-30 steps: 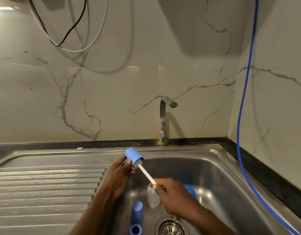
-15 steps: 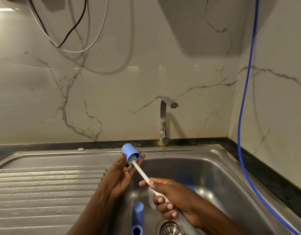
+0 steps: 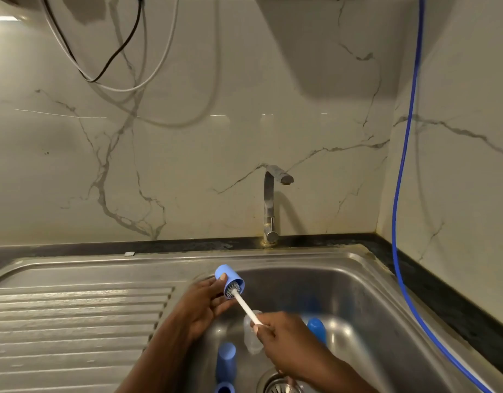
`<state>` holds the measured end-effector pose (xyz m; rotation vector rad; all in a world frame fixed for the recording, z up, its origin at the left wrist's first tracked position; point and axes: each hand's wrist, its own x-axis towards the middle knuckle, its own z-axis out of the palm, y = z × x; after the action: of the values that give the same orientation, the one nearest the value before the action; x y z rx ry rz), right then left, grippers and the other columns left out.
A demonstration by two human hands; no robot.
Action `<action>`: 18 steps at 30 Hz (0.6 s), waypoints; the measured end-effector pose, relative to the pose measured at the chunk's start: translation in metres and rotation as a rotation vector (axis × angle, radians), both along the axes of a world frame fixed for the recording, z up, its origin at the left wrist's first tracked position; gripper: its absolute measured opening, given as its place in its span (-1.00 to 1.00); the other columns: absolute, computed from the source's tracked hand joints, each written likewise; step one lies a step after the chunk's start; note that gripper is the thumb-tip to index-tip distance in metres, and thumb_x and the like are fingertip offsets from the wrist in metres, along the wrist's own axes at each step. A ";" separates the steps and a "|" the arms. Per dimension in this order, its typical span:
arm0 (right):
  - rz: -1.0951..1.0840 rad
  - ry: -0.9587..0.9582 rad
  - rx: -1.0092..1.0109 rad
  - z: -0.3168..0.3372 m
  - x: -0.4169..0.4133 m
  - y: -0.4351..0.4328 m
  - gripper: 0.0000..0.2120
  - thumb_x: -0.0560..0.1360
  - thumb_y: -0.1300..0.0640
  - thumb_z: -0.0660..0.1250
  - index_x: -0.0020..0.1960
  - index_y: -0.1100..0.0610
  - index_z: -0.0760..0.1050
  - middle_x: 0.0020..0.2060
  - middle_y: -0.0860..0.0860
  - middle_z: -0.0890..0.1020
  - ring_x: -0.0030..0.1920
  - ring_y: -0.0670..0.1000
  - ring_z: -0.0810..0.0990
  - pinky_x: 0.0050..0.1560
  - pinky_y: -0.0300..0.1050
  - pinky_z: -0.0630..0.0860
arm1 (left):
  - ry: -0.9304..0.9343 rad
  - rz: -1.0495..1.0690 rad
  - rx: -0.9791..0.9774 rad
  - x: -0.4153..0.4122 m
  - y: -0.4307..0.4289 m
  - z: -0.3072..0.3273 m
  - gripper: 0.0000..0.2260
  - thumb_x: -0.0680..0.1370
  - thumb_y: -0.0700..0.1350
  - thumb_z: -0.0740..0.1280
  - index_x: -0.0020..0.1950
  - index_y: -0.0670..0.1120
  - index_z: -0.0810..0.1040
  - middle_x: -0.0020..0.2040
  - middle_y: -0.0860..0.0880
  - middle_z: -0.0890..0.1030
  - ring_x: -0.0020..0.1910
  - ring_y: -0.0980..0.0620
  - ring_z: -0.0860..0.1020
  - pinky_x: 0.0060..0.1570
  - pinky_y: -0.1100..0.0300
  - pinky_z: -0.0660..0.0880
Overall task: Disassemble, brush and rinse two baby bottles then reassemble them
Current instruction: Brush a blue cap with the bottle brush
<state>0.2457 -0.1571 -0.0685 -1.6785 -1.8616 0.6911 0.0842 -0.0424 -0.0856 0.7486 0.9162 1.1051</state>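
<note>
My left hand (image 3: 205, 303) grips a light blue bottle cap (image 3: 229, 281) above the left edge of the sink basin (image 3: 366, 313), its open end facing me. My right hand (image 3: 284, 340) pinches the white handle of a bottle brush (image 3: 246, 305); the bristle head sits inside the cap. In the basin below lie a blue bottle (image 3: 225, 363), a clear teat (image 3: 251, 340) and another blue part (image 3: 317, 330), partly hidden by my right hand. A further blue piece (image 3: 224, 388) shows at the bottom edge.
A steel tap (image 3: 271, 202) stands behind the basin, with no water running. The ribbed drainboard (image 3: 74, 321) lies to the left. The drain (image 3: 280, 385) is at the basin bottom. A blue hose (image 3: 400, 194) hangs down the right wall. Cables hang at upper left.
The brush was drawn back and has gone into the cap again. My left hand with the cap shifted slightly, and my right hand regripped the handle nearer the bristles.
</note>
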 end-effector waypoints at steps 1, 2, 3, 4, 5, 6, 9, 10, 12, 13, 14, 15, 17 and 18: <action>0.008 0.176 -0.102 0.005 -0.002 -0.001 -0.74 0.60 -0.01 0.14 0.07 0.07 0.55 -0.41 -0.05 0.44 -0.46 -0.06 0.44 -0.39 -0.21 0.40 | -0.093 0.011 -0.013 -0.002 -0.001 0.001 -0.66 0.60 -0.18 0.28 0.30 -0.36 0.45 0.01 -0.33 0.65 -0.11 -0.16 0.68 -0.19 0.06 0.67; 0.008 0.385 -0.224 0.011 -0.003 -0.001 -0.76 0.63 0.01 0.15 0.09 0.05 0.57 -0.45 -0.03 0.41 -0.54 -0.09 0.36 -0.49 -0.26 0.32 | -0.225 0.008 -0.022 -0.005 -0.002 0.003 -0.62 0.59 -0.18 0.27 0.33 -0.37 0.42 0.07 -0.36 0.62 -0.07 -0.20 0.68 -0.20 0.04 0.67; 0.020 0.585 -0.346 0.020 -0.003 -0.003 -0.77 0.65 0.02 0.15 0.12 0.03 0.57 -0.47 -0.02 0.38 -0.57 -0.10 0.28 -0.55 -0.30 0.24 | -0.356 -0.004 -0.022 -0.008 -0.003 0.003 -0.57 0.56 -0.17 0.27 0.36 -0.37 0.39 0.12 -0.39 0.60 -0.05 -0.22 0.68 -0.21 0.03 0.67; 0.047 0.728 -0.445 0.029 -0.002 -0.004 -0.76 0.66 0.03 0.14 0.15 0.04 0.55 -0.47 -0.02 0.35 -0.56 -0.12 0.23 -0.58 -0.32 0.19 | -0.465 -0.020 -0.012 -0.010 -0.003 0.005 -0.54 0.54 -0.16 0.26 0.39 -0.34 0.37 0.15 -0.40 0.58 -0.03 -0.22 0.68 -0.20 0.01 0.67; 0.078 0.812 -0.512 0.036 -0.001 -0.005 -0.75 0.67 0.04 0.12 0.18 0.05 0.54 -0.47 -0.02 0.33 -0.55 -0.12 0.21 -0.59 -0.32 0.17 | -0.511 -0.033 0.003 -0.012 -0.002 0.005 -0.53 0.54 -0.15 0.25 0.41 -0.31 0.36 0.18 -0.40 0.58 0.00 -0.22 0.68 -0.17 -0.01 0.67; 0.097 0.838 -0.542 0.039 0.001 -0.005 -0.74 0.67 0.04 0.11 0.20 0.07 0.53 -0.47 -0.02 0.32 -0.55 -0.13 0.20 -0.60 -0.32 0.16 | -0.501 -0.044 0.019 -0.011 -0.003 0.005 -0.56 0.56 -0.14 0.23 0.42 -0.27 0.36 0.19 -0.38 0.58 0.02 -0.23 0.67 -0.12 -0.04 0.66; -0.015 0.530 -0.325 0.027 -0.001 -0.002 -0.75 0.66 0.05 0.12 0.14 0.06 0.55 -0.46 -0.01 0.40 -0.53 -0.05 0.35 -0.54 -0.27 0.26 | -0.162 0.036 0.094 -0.003 -0.002 0.002 -0.67 0.64 -0.25 0.19 0.41 -0.21 0.40 0.03 -0.25 0.62 -0.07 -0.15 0.61 -0.14 0.04 0.61; -0.062 0.265 -0.152 0.020 -0.001 -0.002 -0.75 0.64 0.04 0.11 0.11 0.06 0.54 -0.39 0.02 0.48 -0.43 0.03 0.48 -0.44 -0.21 0.33 | -0.067 0.068 0.118 -0.002 -0.002 0.002 -0.69 0.63 -0.33 0.18 0.38 -0.21 0.41 -0.03 -0.21 0.62 -0.12 -0.11 0.59 -0.19 0.10 0.61; -0.086 -0.136 0.088 0.005 0.001 0.000 -0.76 0.62 0.00 0.08 0.10 0.05 0.48 -0.14 0.09 0.58 -0.05 0.15 0.57 -0.21 -0.13 0.31 | 0.004 0.084 0.118 -0.002 -0.002 0.004 -0.68 0.62 -0.42 0.12 0.33 -0.18 0.41 -0.02 -0.22 0.62 -0.09 -0.13 0.60 -0.10 0.10 0.62; -0.104 -0.202 0.112 0.002 0.001 -0.001 -0.76 0.61 -0.03 0.07 0.11 0.03 0.45 -0.03 0.11 0.58 0.06 0.17 0.55 -0.15 -0.12 0.28 | 0.016 0.057 0.108 -0.002 -0.002 0.004 -0.71 0.64 -0.39 0.12 0.32 -0.21 0.42 0.02 -0.25 0.63 -0.05 -0.15 0.61 -0.01 0.05 0.61; -0.117 -0.226 0.126 0.000 0.001 -0.001 -0.74 0.61 -0.05 0.05 0.13 0.02 0.44 0.02 0.12 0.58 0.10 0.18 0.53 -0.13 -0.11 0.26 | 0.013 0.030 0.097 -0.001 -0.004 0.007 -0.76 0.66 -0.31 0.15 0.30 -0.26 0.44 0.04 -0.27 0.64 -0.03 -0.16 0.62 0.04 0.02 0.60; -0.117 -0.237 0.125 -0.001 0.001 -0.001 -0.70 0.60 -0.08 0.02 0.16 0.00 0.44 0.04 0.12 0.57 0.12 0.17 0.53 -0.11 -0.11 0.27 | 0.001 0.017 0.081 0.000 -0.006 0.008 -0.75 0.66 -0.21 0.19 0.29 -0.28 0.46 0.04 -0.28 0.66 -0.03 -0.16 0.64 0.03 0.02 0.61; -0.069 -0.218 0.117 -0.004 -0.001 0.002 -0.65 0.56 -0.09 0.01 0.15 0.01 0.46 -0.04 0.08 0.58 0.02 0.12 0.56 -0.11 -0.09 0.33 | 0.008 0.017 0.067 0.001 -0.006 0.009 -0.70 0.62 -0.09 0.27 0.22 -0.29 0.50 -0.02 -0.28 0.68 -0.04 -0.16 0.65 -0.03 0.06 0.64; -0.039 -0.143 0.092 -0.003 -0.003 0.003 -0.67 0.57 -0.07 0.04 0.13 0.03 0.49 -0.13 0.04 0.57 -0.11 0.06 0.56 -0.14 -0.10 0.37 | -0.001 0.020 0.064 0.002 -0.006 0.010 -0.68 0.61 -0.09 0.29 0.22 -0.31 0.50 -0.04 -0.28 0.68 -0.05 -0.16 0.65 -0.07 0.08 0.65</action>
<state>0.2431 -0.1545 -0.0713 -1.7397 -1.9214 0.4726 0.0860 -0.0483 -0.0754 0.7926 0.8931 1.1565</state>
